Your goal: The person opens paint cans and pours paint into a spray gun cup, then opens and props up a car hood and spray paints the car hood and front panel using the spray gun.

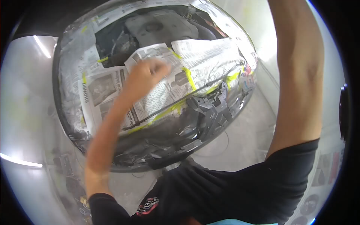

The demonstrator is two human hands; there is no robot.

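"Where is the left hand [147, 78]?"

"Over the middle of the newspaper [155, 99] on the car [174, 144]. Its fingers look curled in, but it's blurred, so I can't tell whether it grips anything or touches the paper."

"And the right hand?"

"Out of view. Its bare arm [300, 75] reaches up past the top edge, so I can't tell how the hand stands."

"How does the paper lie?"

"In several overlapping sheets across the front of the car's open bay, with more around the sides. Yellow tape [190, 79] runs along some of the edges. One sheet, left of the hand, has a headline reading SHOWBIZ."

"What's near it?"

"Beyond the sheets, the engine [161, 27] shows through the opening. On the near side, a thin dark rod [176, 98] slants across the paper, and past that are the grey and black front parts of the car. The person's black shirt [225, 183] fills the bottom."
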